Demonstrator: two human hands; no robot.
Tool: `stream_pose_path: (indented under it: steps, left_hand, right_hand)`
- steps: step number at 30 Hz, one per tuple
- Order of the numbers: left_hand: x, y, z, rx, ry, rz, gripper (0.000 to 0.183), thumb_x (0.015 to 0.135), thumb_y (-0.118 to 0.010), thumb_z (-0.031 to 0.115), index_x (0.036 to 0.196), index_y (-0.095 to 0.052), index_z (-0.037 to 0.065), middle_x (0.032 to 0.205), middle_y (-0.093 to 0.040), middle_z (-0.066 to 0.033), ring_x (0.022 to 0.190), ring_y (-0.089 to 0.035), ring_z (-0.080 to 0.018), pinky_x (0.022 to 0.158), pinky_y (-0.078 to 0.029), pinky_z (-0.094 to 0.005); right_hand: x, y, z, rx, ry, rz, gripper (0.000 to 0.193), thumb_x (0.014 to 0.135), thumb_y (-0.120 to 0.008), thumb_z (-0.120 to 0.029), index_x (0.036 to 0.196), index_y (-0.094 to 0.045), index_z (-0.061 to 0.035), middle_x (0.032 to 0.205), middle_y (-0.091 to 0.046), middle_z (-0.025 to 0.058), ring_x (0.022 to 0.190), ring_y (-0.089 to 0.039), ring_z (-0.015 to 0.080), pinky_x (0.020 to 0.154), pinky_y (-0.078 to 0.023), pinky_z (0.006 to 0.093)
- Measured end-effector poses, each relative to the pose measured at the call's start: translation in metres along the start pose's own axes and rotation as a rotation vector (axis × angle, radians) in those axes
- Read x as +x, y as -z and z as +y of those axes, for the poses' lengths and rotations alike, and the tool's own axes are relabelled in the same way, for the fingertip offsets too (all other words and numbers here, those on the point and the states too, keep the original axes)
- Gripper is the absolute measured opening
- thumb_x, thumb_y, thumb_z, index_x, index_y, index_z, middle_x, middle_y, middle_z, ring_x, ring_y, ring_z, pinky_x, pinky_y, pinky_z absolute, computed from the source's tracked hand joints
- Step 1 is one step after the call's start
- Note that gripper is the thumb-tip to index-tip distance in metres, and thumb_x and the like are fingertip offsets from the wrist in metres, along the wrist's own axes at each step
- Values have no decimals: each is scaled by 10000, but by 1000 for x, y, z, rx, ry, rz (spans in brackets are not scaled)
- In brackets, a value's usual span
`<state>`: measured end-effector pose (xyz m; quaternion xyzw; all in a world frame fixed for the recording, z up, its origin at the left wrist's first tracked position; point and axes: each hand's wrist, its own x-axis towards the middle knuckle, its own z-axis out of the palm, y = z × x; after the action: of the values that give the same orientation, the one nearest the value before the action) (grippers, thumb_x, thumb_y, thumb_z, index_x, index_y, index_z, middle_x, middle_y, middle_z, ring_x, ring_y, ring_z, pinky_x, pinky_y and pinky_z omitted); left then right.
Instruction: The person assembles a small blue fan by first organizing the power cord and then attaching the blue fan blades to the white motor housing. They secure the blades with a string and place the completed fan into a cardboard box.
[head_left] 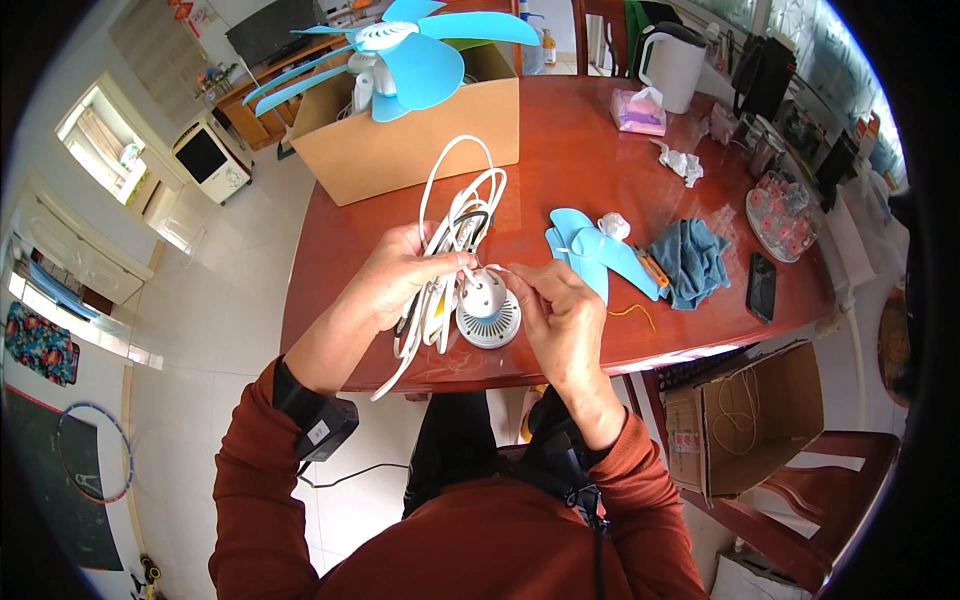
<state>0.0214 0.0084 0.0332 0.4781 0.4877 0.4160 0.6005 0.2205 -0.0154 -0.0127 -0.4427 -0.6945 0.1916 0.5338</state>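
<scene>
The left hand [405,275] is closed around a bundle of white cable [455,215], its loops rising away toward the far edge of the bench [560,170] and its tails hanging past the near edge. Just right of it — touching — sits the round white fan motor housing [488,310], grille down, at the near edge. The right hand [560,315], nearer the housing, pinches a thin white tie at its top. The cable's long axis runs near-to-far.
</scene>
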Motion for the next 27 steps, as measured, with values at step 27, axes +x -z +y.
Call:
stream_pose_path:
  steps: [27]
  left_hand:
    - [-5,3,-9,-11,-76,46,265,863,-705,69,1082,-582,-16,929,-690,-95,829,-663,-133,748,-555,-276]
  right_hand:
    - [-8,-9,-7,135,-180,8,164,728,-714,-31,685,-556,-39,650,-561,42,528,-514,131,509,-421,268]
